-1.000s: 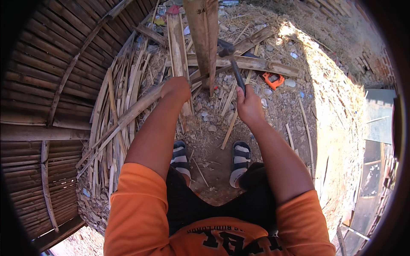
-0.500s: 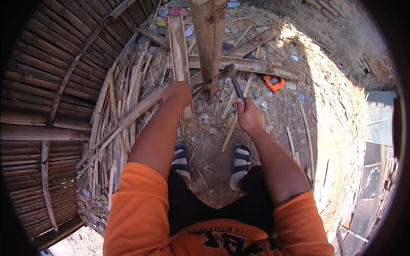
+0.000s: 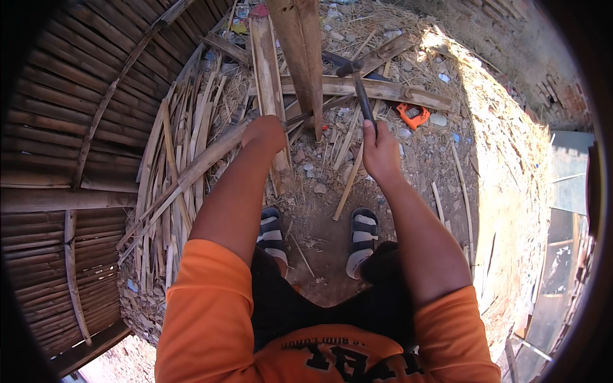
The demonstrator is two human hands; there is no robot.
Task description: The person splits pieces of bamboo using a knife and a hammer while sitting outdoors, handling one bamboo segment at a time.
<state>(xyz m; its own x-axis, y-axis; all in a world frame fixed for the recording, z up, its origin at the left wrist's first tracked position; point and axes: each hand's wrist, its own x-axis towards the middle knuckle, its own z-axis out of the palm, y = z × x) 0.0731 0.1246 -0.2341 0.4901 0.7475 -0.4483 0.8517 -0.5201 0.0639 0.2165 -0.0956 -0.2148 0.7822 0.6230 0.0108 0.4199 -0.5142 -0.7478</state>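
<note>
My right hand (image 3: 382, 152) is closed around the dark handle of a hammer (image 3: 364, 96), its head raised at the far end, right of an upright wooden post (image 3: 299, 60). My left hand (image 3: 264, 134) is a closed fist left of the post. A long, dark, narrow blade (image 3: 336, 102) reaches from that fist past the post; its handle is hidden inside the fist. Against the same hand lies the upper end of a long wooden pole (image 3: 207, 165). Beneath the fist runs a split, trough-like length of bamboo (image 3: 267, 70).
Many thin split strips (image 3: 185, 147) are heaped at left beside a slatted bamboo wall (image 3: 57, 127). An orange-handled saw (image 3: 413, 116) lies right of the hammer, near a curved bamboo half (image 3: 389, 91). Rubble and straw cover the ground around my sandalled feet (image 3: 364, 233).
My right hand has lifted the hammer up and slightly right, away from the dark blade. The left hand stays nearly in place. The post appears shifted left and upward in view.
</note>
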